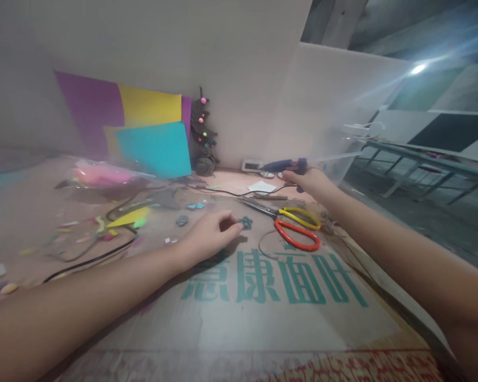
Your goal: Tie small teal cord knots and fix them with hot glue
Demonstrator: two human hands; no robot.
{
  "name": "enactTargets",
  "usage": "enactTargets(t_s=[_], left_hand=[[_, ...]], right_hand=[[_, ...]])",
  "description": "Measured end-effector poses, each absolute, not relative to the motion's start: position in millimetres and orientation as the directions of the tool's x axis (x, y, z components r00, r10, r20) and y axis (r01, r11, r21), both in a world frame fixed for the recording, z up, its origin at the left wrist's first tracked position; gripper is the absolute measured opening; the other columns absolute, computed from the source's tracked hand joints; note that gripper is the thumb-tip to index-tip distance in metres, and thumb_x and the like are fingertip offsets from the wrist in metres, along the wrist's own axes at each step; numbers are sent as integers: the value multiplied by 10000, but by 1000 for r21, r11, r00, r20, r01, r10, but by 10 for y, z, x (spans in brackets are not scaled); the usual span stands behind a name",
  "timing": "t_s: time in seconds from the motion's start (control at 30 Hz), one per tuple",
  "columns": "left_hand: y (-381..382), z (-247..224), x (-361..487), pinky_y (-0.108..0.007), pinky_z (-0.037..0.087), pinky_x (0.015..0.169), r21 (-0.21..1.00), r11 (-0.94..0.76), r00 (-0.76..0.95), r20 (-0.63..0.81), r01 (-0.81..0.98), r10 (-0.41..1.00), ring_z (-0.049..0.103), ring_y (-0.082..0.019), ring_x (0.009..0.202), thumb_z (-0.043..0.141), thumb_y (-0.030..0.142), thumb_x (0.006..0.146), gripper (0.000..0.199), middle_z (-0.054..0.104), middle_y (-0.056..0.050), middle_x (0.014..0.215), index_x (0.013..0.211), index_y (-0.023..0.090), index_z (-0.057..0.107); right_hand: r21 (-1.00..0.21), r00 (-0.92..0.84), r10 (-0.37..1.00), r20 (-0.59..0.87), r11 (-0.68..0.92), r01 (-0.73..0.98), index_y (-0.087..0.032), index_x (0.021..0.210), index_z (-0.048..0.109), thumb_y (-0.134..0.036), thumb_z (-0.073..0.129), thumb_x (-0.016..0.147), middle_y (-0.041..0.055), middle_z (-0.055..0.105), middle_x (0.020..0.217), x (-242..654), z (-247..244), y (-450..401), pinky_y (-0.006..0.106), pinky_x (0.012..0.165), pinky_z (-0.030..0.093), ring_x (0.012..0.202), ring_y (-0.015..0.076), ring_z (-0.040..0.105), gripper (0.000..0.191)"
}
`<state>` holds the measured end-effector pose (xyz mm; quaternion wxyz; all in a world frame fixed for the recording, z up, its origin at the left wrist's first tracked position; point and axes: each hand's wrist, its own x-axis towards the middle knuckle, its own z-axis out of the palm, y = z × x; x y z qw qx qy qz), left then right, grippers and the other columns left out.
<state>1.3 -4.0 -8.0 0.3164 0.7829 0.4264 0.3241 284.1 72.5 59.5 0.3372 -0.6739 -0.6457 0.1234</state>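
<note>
Between the thumb and fingers of my left hand [213, 233] is a small dark teal flower [246, 223], held low over the printed tabletop. My right hand [313, 180] reaches to the back and is closed around a dark blue hot glue gun [278, 166], whose nozzle points left. Scissors [297, 233] with one red and one yellow handle lie between the two hands, blades toward the back left. A grey-blue flower piece [182, 220] and light blue cut pieces [196, 206] rest to the left of my left hand.
Coloured foam sheets [153, 151] lean on the back wall beside a small decorated tree [204, 135]. A plastic bag with pink material [103, 175] and a black cable [91, 260] lie on the left. A white digital clock [252, 165] and white paper [262, 187] are at the back.
</note>
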Motion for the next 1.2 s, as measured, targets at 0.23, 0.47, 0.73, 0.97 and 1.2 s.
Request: enactTargets(t_s=[0.23, 0.47, 0.73, 0.97, 1.2], left_hand=[[0, -112, 14, -247, 379, 547, 828, -391, 410, 219, 402, 885, 536, -150, 615, 551, 415, 837, 247, 585, 10, 668, 742, 187, 560], [22, -88, 20, -238, 344, 480, 865, -323, 369, 177, 385, 912, 475, -128, 525, 546, 417, 831, 252, 538, 29, 607, 717, 192, 539], [26, -72, 9, -243, 361, 527, 879, -309, 375, 166, 362, 912, 494, -132, 571, 545, 408, 838, 260, 543, 25, 623, 705, 186, 520], [60, -116, 19, -241, 376, 575, 873, -335, 384, 192, 353, 903, 513, -132, 618, 551, 394, 840, 251, 554, 22, 662, 721, 173, 534], [78, -144, 42, -245, 361, 575, 884, -326, 394, 183, 335, 901, 502, -136, 613, 540, 384, 838, 237, 551, 17, 663, 729, 174, 527]], right_hand=[[-454, 202, 959, 200, -92, 886, -113, 879, 725, -491, 626, 807, 146, 733, 860, 2992, 294, 1101, 288, 611, 461, 763, 236, 666, 397], [-261, 112, 973, 202, -57, 964, -140, 850, 726, -574, 620, 796, 129, 733, 810, 3098, 322, 1038, 289, 639, 433, 744, 234, 651, 450], [-42, -84, 941, 327, 103, 994, -179, 931, 728, -433, 566, 880, 126, 722, 985, 3076, 402, 628, 302, 745, 407, 934, 251, 625, 305], [193, -415, 897, 152, 385, 902, -236, 1091, 724, -260, 465, 944, 94, 672, 1118, 2541, 411, 535, 270, 741, 390, 938, 203, 608, 299], [253, -339, 928, 156, 295, 922, -123, 907, 751, -200, 540, 884, 160, 709, 968, 2461, 379, 661, 296, 726, 390, 858, 231, 621, 226]])
